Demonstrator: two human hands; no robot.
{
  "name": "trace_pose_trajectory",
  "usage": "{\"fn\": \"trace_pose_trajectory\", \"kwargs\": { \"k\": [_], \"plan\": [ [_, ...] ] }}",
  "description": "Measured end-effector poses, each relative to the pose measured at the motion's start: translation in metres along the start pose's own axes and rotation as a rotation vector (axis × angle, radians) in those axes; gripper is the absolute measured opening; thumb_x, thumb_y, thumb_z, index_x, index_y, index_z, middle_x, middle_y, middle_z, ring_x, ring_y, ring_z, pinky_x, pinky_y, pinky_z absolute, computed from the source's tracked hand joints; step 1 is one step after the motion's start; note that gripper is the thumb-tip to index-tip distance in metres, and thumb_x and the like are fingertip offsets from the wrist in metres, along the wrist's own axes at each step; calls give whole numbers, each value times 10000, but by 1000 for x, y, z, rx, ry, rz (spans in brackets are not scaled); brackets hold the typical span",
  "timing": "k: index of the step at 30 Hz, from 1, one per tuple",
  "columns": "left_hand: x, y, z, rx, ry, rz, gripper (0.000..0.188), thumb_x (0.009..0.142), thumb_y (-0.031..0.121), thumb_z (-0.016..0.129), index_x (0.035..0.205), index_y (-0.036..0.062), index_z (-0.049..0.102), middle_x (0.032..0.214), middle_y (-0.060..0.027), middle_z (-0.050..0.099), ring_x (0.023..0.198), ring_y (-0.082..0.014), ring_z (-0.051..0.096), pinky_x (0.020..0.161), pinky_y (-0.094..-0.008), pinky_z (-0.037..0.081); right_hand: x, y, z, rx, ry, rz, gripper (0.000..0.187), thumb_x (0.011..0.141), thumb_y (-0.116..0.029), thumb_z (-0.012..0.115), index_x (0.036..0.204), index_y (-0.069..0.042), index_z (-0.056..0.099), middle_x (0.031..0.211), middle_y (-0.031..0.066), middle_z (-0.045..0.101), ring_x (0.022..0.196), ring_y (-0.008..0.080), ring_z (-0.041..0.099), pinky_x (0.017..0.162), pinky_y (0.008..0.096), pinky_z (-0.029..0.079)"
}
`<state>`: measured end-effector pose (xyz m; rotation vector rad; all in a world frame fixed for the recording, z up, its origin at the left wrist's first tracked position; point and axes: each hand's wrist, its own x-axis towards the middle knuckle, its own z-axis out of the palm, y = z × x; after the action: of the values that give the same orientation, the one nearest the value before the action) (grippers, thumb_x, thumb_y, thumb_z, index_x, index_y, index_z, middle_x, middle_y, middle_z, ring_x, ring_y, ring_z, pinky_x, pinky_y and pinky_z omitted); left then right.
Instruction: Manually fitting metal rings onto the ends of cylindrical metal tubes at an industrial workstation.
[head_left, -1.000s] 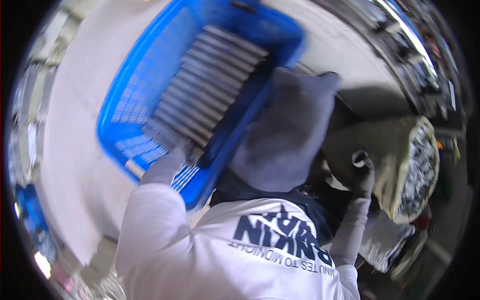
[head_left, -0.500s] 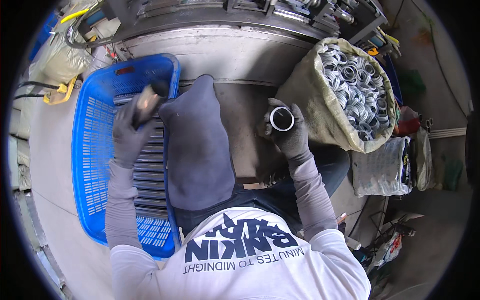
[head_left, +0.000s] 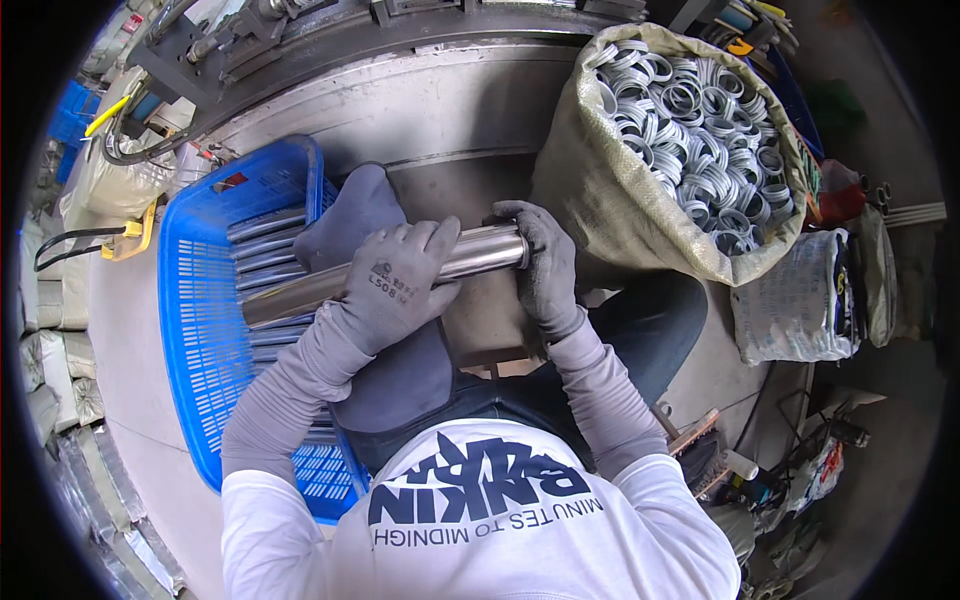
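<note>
A shiny metal tube (head_left: 485,252) lies slantwise across my lap, over a grey pad (head_left: 400,385). My gloved left hand (head_left: 395,285) is wrapped over its middle. Closed around the tube's right end is my gloved right hand (head_left: 547,270). A thin metal ring (head_left: 524,247) shows at that end, mostly covered by the right fingers, so how far it sits on the tube is hidden. The tube's left end reaches over a blue plastic basket (head_left: 168,330), where several similar tubes (head_left: 268,226) lie side by side.
An open woven sack (head_left: 575,190) full of loose metal rings (head_left: 690,140) stands at the far right. A machine bench (head_left: 330,75) runs along the back. Beside the sack is a plastic-wrapped bundle (head_left: 790,300). A brush (head_left: 700,455) lies at lower right.
My left hand has brought a tube rightward from the basket across my lap. My right hand, with the ring, has moved slightly left to the tube's end. The view has shifted somewhat.
</note>
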<state>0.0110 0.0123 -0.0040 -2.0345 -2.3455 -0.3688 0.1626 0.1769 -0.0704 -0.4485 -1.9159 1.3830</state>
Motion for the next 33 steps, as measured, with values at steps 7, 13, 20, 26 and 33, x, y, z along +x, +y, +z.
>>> {"fn": "trace_pose_trajectory", "kwargs": {
  "k": [7, 13, 20, 26, 33],
  "plan": [
    [6, 4, -1, 26, -11, 29, 667, 820, 312, 809, 1368, 8, 582, 1059, -109, 674, 956, -266, 709, 837, -406, 560, -2, 1, 5, 100, 30, 145, 328, 1069, -189, 492, 1114, 61, 699, 1142, 187, 738, 994, 304, 743, 911, 362, 565],
    [8, -1, 7, -41, -75, 35, 708, 812, 293, 819, 1401, 1, 556, 1098, -140, 676, 988, -313, 696, 863, -442, 537, -7, 2, 20, 157, 126, 247, 372, 1081, -214, 474, 1088, 59, 727, 1053, 145, 734, 970, 211, 702, 904, 314, 536],
    [-11, 26, -23, -227, 469, 209, 639, 799, 115, 821, 1383, -12, 595, 1220, -206, 685, 1085, -368, 691, 936, -465, 550, -1, -10, -13, 118, 198, 216, 332, 1036, -208, 511, 1090, 26, 740, 1049, 135, 739, 968, 243, 710, 897, 324, 542],
    [-32, 0, -5, -972, 217, -186, 521, 1101, 357, 623, 1419, -52, 576, 1290, -154, 701, 1231, -238, 657, 1063, -429, 555, 12, -25, -47, -212, 201, -51, 301, 1053, -212, 582, 1218, 16, 691, 1119, 172, 717, 993, 277, 721, 916, 391, 566],
    [3, -44, -83, -907, 924, 164, 331, 1117, 98, 529, 1413, -42, 579, 1462, -297, 589, 1336, -343, 639, 1044, -442, 604, 85, -60, -124, -526, 369, -369, 283, 964, -118, 720, 1242, -66, 728, 1208, 165, 711, 1132, 340, 677, 974, 423, 540]
  ]
}}
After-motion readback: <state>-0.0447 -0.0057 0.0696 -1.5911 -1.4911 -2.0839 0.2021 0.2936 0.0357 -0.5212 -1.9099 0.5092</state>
